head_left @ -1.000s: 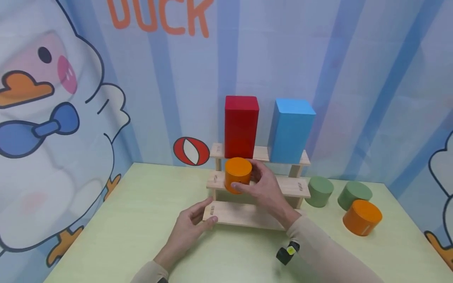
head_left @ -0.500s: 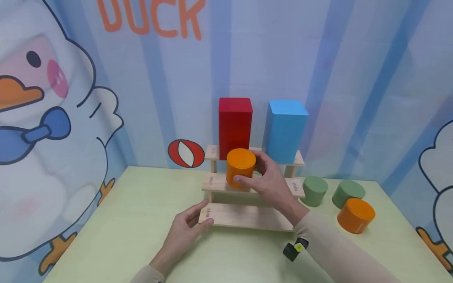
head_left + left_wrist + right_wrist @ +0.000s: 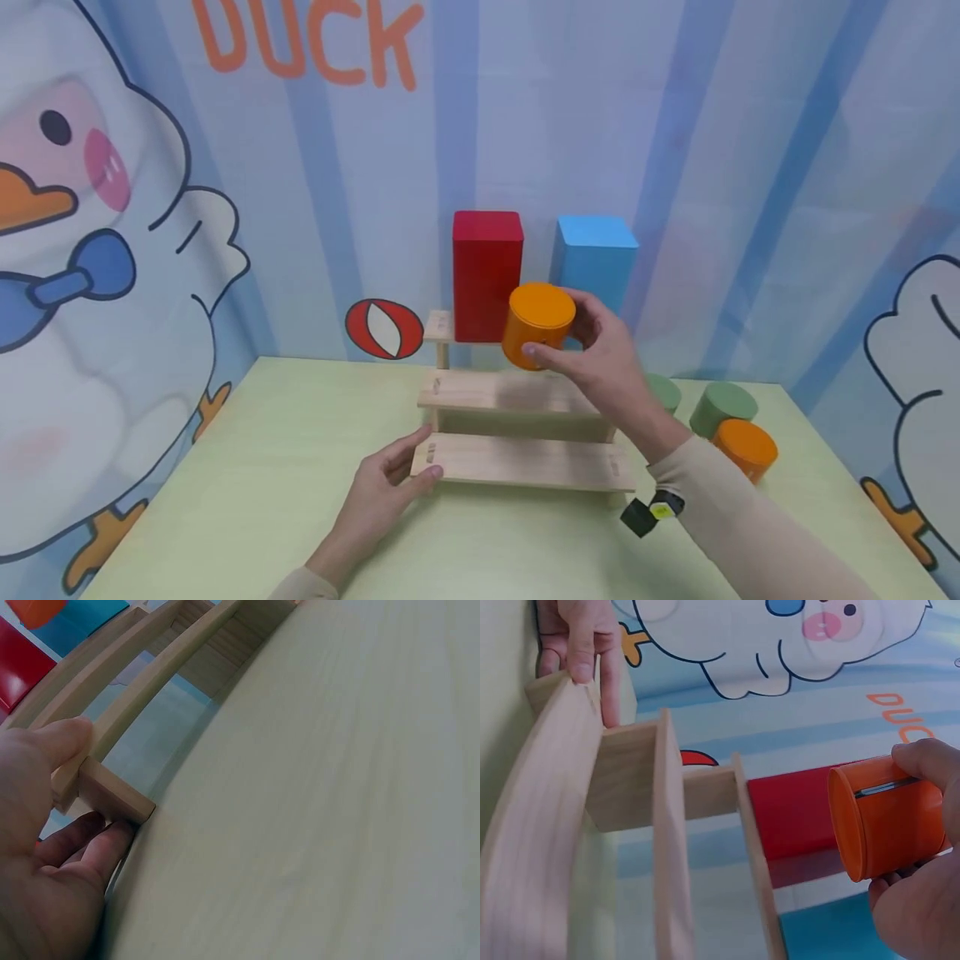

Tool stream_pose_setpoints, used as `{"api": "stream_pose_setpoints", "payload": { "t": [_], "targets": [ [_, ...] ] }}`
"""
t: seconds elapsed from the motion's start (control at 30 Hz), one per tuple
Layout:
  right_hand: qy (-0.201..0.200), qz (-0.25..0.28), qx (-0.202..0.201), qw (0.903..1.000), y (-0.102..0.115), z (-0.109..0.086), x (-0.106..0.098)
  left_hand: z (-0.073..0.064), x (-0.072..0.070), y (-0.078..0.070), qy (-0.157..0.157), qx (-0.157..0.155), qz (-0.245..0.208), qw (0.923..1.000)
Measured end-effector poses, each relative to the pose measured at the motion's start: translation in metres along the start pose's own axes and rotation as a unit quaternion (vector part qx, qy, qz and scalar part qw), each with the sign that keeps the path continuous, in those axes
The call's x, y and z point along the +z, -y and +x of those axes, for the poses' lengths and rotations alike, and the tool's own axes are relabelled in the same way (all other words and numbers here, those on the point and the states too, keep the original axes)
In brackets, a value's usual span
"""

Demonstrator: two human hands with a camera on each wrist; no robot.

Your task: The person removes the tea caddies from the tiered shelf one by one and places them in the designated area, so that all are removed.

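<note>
My right hand (image 3: 611, 367) grips an orange round tin (image 3: 536, 329) between thumb and fingers. The tin is raised above the middle step, slightly tilted, in front of the red and blue boxes. In the right wrist view the tin (image 3: 889, 817) hangs clear of the wood. My left hand (image 3: 382, 492) holds the left end of the bottom step of a three-tier wooden stand (image 3: 517, 462). The left wrist view shows its thumb (image 3: 66, 739) on the step and the fingers against the end support.
On the stand's top step are a tall red box (image 3: 487, 275) and a tall light blue box (image 3: 596, 258). Right of the stand, two green round tins (image 3: 723, 408) and another orange tin (image 3: 746, 446) sit on the table (image 3: 300, 433). A printed curtain (image 3: 540, 125) hangs behind.
My right hand has lifted the orange tin off the middle step, up and to the right. The left hand keeps its hold on the stand. The head view has shifted slightly.
</note>
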State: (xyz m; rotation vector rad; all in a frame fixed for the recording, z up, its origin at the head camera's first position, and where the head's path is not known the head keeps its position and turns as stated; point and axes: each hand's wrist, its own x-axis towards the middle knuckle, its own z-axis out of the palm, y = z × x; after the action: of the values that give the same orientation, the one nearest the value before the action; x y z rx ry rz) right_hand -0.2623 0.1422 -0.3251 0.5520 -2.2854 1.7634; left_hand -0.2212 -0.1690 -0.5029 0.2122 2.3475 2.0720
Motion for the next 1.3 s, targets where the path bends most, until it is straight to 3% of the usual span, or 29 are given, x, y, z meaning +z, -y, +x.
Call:
{"api": "stream_pose_setpoints", "payload": {
  "t": [0.4, 0.67, 0.9, 1.07, 1.3],
  "targets": [
    [-0.044, -0.008, -0.032, 0.9985, 0.017, -0.009, -0.045, 0.0, -0.001, -0.001, 0.004, 0.001, 0.005, 1.0],
    [-0.079, -0.022, -0.024, 0.9963, 0.022, -0.021, -0.082, 0.003, -0.002, 0.0, 0.005, 0.002, 0.003, 1.0],
    [-0.103, -0.056, -0.009, 0.993, 0.006, -0.032, -0.108, 0.002, 0.0, 0.002, 0.005, -0.001, 0.003, 1.0],
    [-0.102, -0.098, 0.022, 0.9898, -0.006, -0.043, -0.12, 0.002, -0.001, 0.002, 0.005, 0.001, 0.004, 1.0],
    [-0.1, -0.116, 0.057, 0.9866, -0.028, -0.054, -0.132, 0.003, -0.001, 0.003, 0.014, 0.005, -0.012, 0.9998]
  ]
}}
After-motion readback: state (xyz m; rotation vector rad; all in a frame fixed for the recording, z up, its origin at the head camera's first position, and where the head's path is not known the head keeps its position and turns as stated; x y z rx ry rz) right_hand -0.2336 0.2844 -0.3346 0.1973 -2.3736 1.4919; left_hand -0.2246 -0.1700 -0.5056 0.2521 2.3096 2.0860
